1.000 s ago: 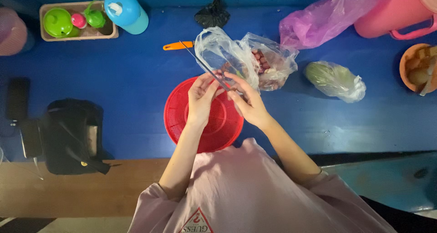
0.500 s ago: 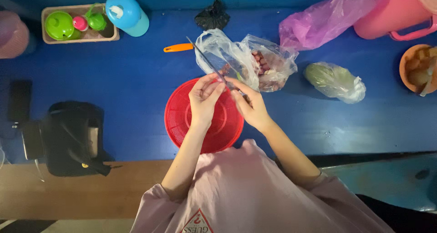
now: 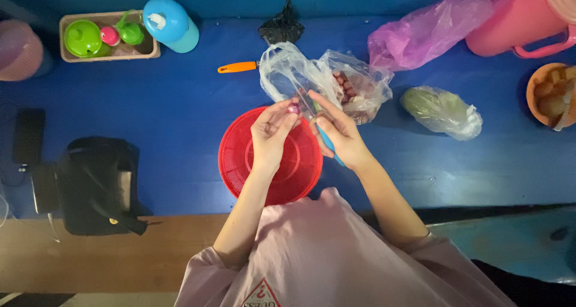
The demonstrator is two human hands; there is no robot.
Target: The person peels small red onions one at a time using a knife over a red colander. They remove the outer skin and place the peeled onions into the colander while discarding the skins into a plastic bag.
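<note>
My hands have barely shifted since a second ago, same spot over the red basket (image 3: 240,157). Black bag (image 3: 96,184) far left on the blue table (image 3: 180,115). My left hand (image 3: 271,133) pinches a small purple shallot (image 3: 293,109) at the fingertips. My right hand (image 3: 339,134) is closed round a blue-handled knife (image 3: 327,144), blade near the shallot. Clear bag of shallots (image 3: 354,88) just behind, green bagged vegetable (image 3: 441,110) further right.
</note>
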